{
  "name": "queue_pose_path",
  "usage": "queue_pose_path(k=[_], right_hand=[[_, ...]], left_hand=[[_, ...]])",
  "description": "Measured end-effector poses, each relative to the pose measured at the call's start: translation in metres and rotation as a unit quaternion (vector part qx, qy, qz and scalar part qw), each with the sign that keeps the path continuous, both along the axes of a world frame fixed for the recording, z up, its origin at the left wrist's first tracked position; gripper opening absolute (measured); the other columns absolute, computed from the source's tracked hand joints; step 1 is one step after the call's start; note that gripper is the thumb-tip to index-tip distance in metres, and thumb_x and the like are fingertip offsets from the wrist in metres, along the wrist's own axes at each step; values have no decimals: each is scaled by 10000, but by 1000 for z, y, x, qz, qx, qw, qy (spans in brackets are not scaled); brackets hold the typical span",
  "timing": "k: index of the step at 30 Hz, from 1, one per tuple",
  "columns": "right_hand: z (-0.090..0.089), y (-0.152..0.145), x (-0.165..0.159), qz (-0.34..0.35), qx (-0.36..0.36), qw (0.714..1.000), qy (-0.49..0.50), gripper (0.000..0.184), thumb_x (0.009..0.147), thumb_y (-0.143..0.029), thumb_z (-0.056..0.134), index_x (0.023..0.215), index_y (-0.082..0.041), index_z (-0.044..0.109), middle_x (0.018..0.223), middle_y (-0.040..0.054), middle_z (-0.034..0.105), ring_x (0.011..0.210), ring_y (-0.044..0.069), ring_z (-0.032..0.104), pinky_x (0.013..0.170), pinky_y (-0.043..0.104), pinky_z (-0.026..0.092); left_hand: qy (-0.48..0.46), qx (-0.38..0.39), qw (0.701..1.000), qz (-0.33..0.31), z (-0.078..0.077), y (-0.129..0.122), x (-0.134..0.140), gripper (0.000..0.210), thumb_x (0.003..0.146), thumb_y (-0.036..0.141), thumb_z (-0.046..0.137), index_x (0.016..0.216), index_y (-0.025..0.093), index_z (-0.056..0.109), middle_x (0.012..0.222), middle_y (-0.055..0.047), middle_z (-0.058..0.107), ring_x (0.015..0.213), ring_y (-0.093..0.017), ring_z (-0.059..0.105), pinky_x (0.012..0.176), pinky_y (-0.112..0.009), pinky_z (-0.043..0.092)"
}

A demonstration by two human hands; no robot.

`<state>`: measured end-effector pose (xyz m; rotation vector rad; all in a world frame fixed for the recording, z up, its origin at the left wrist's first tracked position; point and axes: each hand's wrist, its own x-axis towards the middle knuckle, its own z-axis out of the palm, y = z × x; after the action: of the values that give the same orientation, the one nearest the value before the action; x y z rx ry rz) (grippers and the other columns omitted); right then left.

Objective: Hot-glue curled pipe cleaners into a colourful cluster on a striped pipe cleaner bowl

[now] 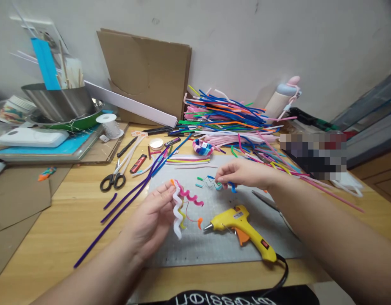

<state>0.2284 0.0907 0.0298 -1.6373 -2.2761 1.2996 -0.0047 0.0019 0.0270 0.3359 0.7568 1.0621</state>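
Pale wall (230, 46) behind, wooden table (58, 241) below, and what a spread of colour between them! Pipe cleaners (227, 114) heap up at the back beside leaning cardboard (147, 80), while scissors (112, 182) and a red lighter (138, 164) lie off to the left.

Now to the action, over the grey mat (176, 256): the two hands are well apart. Left hand (153, 218) has thumb and fingers pinched together on a white coil (177, 216), with a magenta coil (190, 195) jutting from the same grip and a yellow coil (183, 216) hanging just behind the white. Further over, the right hand (238, 173) has its fingers drawn in at a blue coil (233, 187), other curled bits lying beside it on the mat; whether it grips or merely touches, the view cannot tell.

Step in hand? It looks like handling small coiled pieces, one side held up, the other being sorted at the mat. Such work calls for a light pinch and a careful wrist, because the yellow glue gun (230, 220) lies between the forearms, its nozzle just beside a dangling orange curl (200, 223), and whether that tip is hot, nobody can see
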Motion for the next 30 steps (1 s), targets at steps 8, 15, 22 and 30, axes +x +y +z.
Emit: queue_pose_path(k=[8,15,22,30], right_hand=[[-5,-56,-11,-104,-117,889,431,114,750,-268,721,733,-180,650,776,22,691,666,114,652,571,219,484],[7,-110,-32,-93,259,914,300,108,779,-121,656,780,-228,668,1026,17,658,990,151,633,890,291,496],[6,-124,-44,-81,365,900,225,108,759,-106,663,765,-213,682,1040,43,633,971,157,627,860,268,508],[10,-126,-52,-64,385,883,261,136,732,-41,661,746,-175,680,934,36,694,866,123,668,788,219,519]], left_hand=[[30,17,998,-51,-14,-2,1,182,687,217,782,772,121,652,677,-8,634,568,-88,566,549,-191,461],[47,6,994,-100,-20,-4,4,221,670,256,786,771,120,643,666,-14,623,566,-99,546,558,-217,445],[76,11,993,-90,-19,-6,5,285,618,277,819,775,131,633,636,-12,622,549,-103,536,547,-218,429],[107,40,989,-91,-17,-11,5,291,628,319,822,768,165,619,645,5,632,544,-97,535,541,-207,430]])
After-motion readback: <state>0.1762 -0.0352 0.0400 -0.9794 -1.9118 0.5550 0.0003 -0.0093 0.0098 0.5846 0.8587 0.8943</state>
